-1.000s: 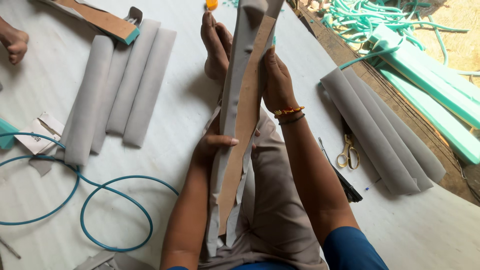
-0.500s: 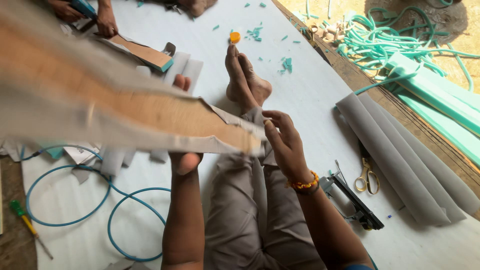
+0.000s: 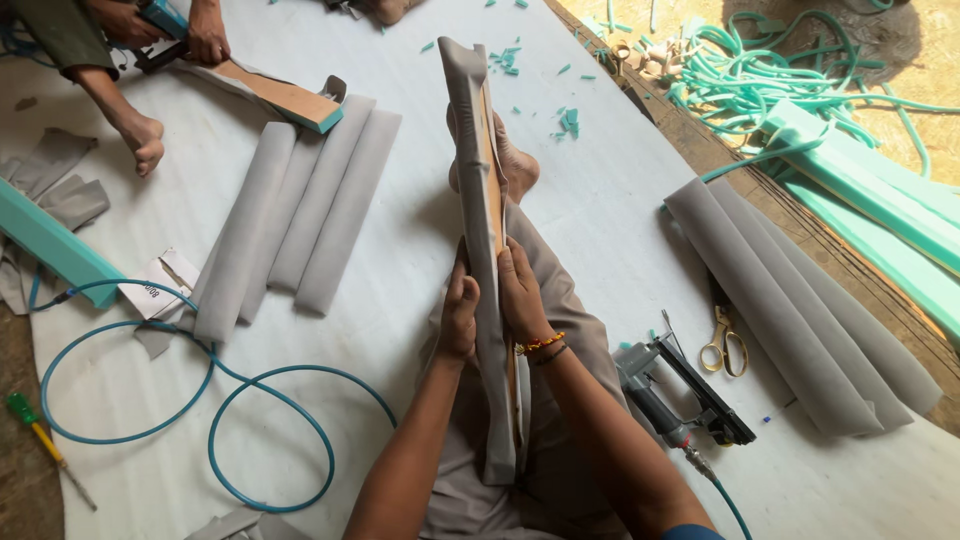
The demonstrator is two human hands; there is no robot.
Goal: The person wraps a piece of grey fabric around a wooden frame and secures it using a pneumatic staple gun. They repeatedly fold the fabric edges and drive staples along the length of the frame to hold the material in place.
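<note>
A long wooden board wrapped in grey fabric (image 3: pixel 479 180) stands on its edge along my lap, pointing away from me toward my bare foot (image 3: pixel 516 168). My left hand (image 3: pixel 459 318) presses the fabric on the left side of the board near its middle. My right hand (image 3: pixel 521 296), with bead bracelets at the wrist, grips the right side at the same height. The bare wood shows along the top edge between the fabric folds.
A staple gun (image 3: pixel 672 390) and scissors (image 3: pixel 724 343) lie to my right. Grey padded rolls (image 3: pixel 790 310) lie far right, more grey rolls (image 3: pixel 300 225) to the left. A blue air hose (image 3: pixel 215 400) loops at lower left. Another person's hands (image 3: pixel 205 40) work a similar board at top left.
The covered board has swung from lying across the view to standing on edge along my lap. Both hands now clamp its middle from either side.
</note>
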